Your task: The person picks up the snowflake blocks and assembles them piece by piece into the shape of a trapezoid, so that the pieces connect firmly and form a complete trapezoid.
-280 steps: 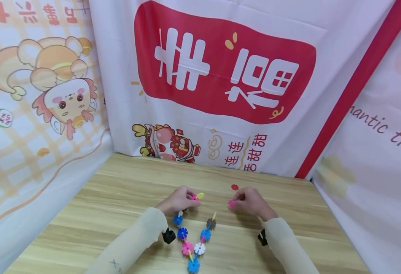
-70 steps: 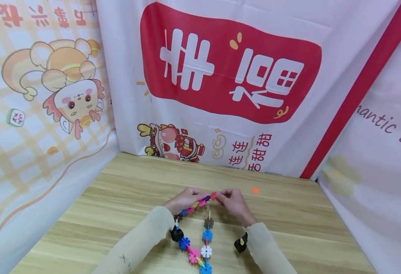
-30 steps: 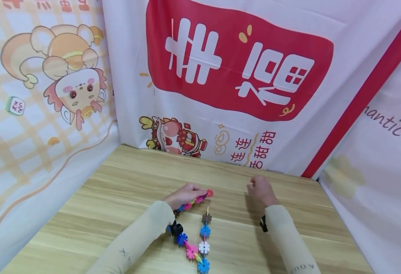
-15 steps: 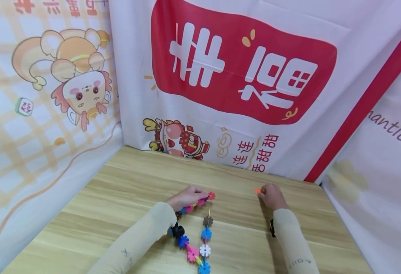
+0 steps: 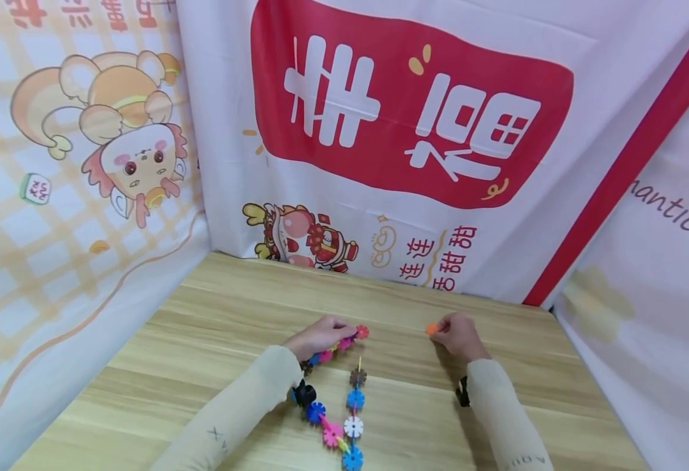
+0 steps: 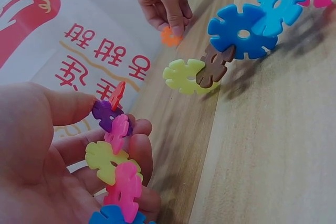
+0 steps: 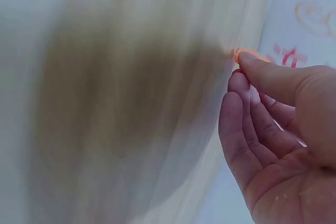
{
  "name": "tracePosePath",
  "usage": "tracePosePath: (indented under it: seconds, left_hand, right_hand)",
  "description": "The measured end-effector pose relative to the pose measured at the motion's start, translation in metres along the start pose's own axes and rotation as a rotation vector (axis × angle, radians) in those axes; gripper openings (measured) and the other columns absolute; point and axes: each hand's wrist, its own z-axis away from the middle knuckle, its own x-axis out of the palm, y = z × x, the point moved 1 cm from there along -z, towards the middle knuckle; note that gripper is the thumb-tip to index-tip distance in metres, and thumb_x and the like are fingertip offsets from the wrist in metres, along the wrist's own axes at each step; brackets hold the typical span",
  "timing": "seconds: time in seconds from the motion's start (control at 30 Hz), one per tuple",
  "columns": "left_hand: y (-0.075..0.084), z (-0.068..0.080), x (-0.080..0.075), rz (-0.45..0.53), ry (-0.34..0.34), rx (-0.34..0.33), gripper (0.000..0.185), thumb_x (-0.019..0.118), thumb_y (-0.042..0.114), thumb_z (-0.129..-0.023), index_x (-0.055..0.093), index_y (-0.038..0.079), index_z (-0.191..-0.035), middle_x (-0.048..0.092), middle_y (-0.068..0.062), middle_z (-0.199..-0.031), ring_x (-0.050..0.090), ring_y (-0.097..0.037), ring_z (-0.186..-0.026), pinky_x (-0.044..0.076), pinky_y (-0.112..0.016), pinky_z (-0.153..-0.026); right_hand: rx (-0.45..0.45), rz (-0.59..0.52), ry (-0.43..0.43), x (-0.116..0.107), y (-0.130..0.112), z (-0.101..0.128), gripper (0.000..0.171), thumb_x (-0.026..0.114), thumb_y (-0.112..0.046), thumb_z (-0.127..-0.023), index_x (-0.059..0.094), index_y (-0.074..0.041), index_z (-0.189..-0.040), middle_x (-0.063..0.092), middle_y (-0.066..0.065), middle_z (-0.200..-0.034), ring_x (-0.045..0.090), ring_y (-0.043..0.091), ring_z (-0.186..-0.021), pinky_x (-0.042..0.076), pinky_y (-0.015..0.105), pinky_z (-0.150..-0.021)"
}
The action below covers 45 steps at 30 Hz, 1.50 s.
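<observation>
A chain of interlocking snowflake discs (image 5: 316, 412) bends in a V on the table, blue, pink, white and brown among its colours. One end is raised in my left hand (image 5: 319, 339), which pinches a purple snowflake disc (image 6: 106, 116) between thumb and fingers. Beyond it a red snowflake disc (image 5: 363, 331) forms the tip. Pink and yellow discs hang across the curled fingers in the left wrist view. To the right, my right hand (image 5: 461, 337) pinches a loose orange snowflake disc (image 5: 432, 329), apart from the chain. The other chain end has a yellow disc (image 6: 184, 77) beside a brown one.
The wood-grain table (image 5: 250, 301) meets a printed white cloth (image 5: 221, 163) at the back, with more cloth along both sides. Black wrist cameras sit at both sleeves; the left one (image 5: 304, 394) hides part of the chain.
Purple and red discs have joined the raised end since the earliest frame. My right hand released the red disc, moved right, took the orange disc off the table and now comes slightly back left.
</observation>
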Motion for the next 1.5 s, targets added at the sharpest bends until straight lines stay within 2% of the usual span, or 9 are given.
tracePosePath:
  seconds: [0.13, 0.27, 0.5, 0.67, 0.9, 1.03, 1.2, 1.3, 1.5]
  left_hand:
    - [0.000, 0.000, -0.001, -0.003, 0.006, -0.001, 0.032, 0.054, 0.033, -0.111, 0.075, 0.013, -0.125, 0.066, -0.002, -0.089, 0.048, -0.011, -0.069, 0.047, -0.026, -0.066]
    - [-0.001, -0.001, -0.003, 0.014, 0.008, -0.011, 0.033, 0.054, 0.033, -0.111, 0.071, 0.014, -0.132, 0.064, -0.002, -0.086, 0.045, -0.009, -0.063, 0.043, -0.024, -0.059]
    - [-0.001, -0.001, -0.006, 0.005, 0.014, 0.008, 0.039, 0.054, 0.033, -0.111, 0.064, 0.016, -0.144, 0.071, -0.009, -0.117, 0.051, -0.012, -0.071, 0.049, -0.027, -0.068]
    - [-0.004, 0.000, -0.007, -0.006, 0.015, 0.024, 0.039, 0.054, 0.032, -0.111, 0.063, 0.016, -0.145, 0.072, -0.013, -0.115, 0.055, -0.015, -0.076, 0.051, -0.029, -0.072]
    - [-0.006, 0.000, -0.006, -0.021, 0.020, 0.030, 0.037, 0.054, 0.034, -0.111, 0.066, 0.018, -0.142, 0.071, -0.007, -0.128, 0.058, -0.015, -0.085, 0.051, -0.027, -0.075]
    - [-0.004, 0.001, -0.005, -0.007, 0.015, 0.040, 0.037, 0.053, 0.031, -0.112, 0.066, 0.015, -0.143, 0.073, -0.011, -0.118, 0.060, -0.016, -0.084, 0.052, -0.029, -0.076]
    - [-0.004, 0.002, -0.004, -0.031, 0.018, 0.044, 0.038, 0.051, 0.032, -0.113, 0.065, 0.017, -0.144, 0.072, -0.007, -0.130, 0.063, -0.013, -0.098, 0.055, -0.039, -0.101]
    - [-0.004, 0.002, -0.005, -0.029, 0.009, 0.044, 0.040, 0.051, 0.034, -0.113, 0.062, 0.018, -0.147, 0.073, -0.010, -0.122, 0.063, -0.013, -0.096, 0.054, -0.044, -0.105]
    - [-0.003, 0.003, -0.004, -0.008, -0.007, 0.052, 0.040, 0.051, 0.032, -0.113, 0.062, 0.016, -0.148, 0.072, -0.014, -0.109, 0.064, -0.019, -0.092, 0.053, -0.040, -0.100]
  right_hand:
    - [-0.056, -0.064, -0.014, 0.012, -0.030, 0.012, 0.017, 0.085, -0.009, -0.088, 0.069, -0.007, -0.082, 0.070, 0.004, -0.079, 0.058, 0.014, -0.072, 0.049, 0.024, -0.062]
    - [-0.094, -0.155, -0.047, 0.022, -0.061, 0.024, 0.014, 0.084, -0.007, -0.089, 0.071, -0.008, -0.082, 0.070, 0.003, -0.078, 0.058, 0.012, -0.069, 0.049, 0.022, -0.059]
    - [-0.105, -0.271, -0.104, 0.035, -0.109, 0.046, 0.013, 0.083, -0.007, -0.090, 0.072, -0.010, -0.082, 0.070, 0.002, -0.077, 0.061, 0.013, -0.068, 0.054, 0.023, -0.060]
    - [-0.125, -0.280, -0.087, 0.046, -0.131, 0.057, 0.012, 0.083, -0.008, -0.088, 0.073, -0.010, -0.081, 0.070, 0.002, -0.076, 0.062, 0.012, -0.066, 0.056, 0.023, -0.058]
    - [-0.081, -0.320, -0.056, 0.060, -0.139, 0.061, 0.011, 0.080, -0.004, -0.087, 0.072, -0.008, -0.082, 0.070, 0.004, -0.077, 0.061, 0.013, -0.064, 0.056, 0.023, -0.056]
    - [-0.084, -0.328, -0.041, 0.062, -0.139, 0.061, 0.008, 0.079, -0.002, -0.086, 0.072, -0.007, -0.083, 0.070, 0.005, -0.077, 0.062, 0.013, -0.064, 0.056, 0.023, -0.056]
    - [-0.072, -0.345, -0.042, 0.063, -0.137, 0.060, 0.008, 0.079, -0.004, -0.087, 0.073, -0.009, -0.086, 0.070, 0.004, -0.080, 0.063, 0.013, -0.068, 0.057, 0.023, -0.059]
    - [-0.069, -0.360, -0.037, 0.064, -0.136, 0.060, 0.008, 0.079, -0.004, -0.087, 0.072, -0.008, -0.086, 0.070, 0.004, -0.080, 0.063, 0.014, -0.069, 0.058, 0.024, -0.060]
    - [-0.074, -0.358, -0.008, 0.065, -0.135, 0.061, 0.008, 0.079, -0.004, -0.086, 0.073, -0.009, -0.085, 0.070, 0.003, -0.079, 0.063, 0.013, -0.067, 0.057, 0.023, -0.059]
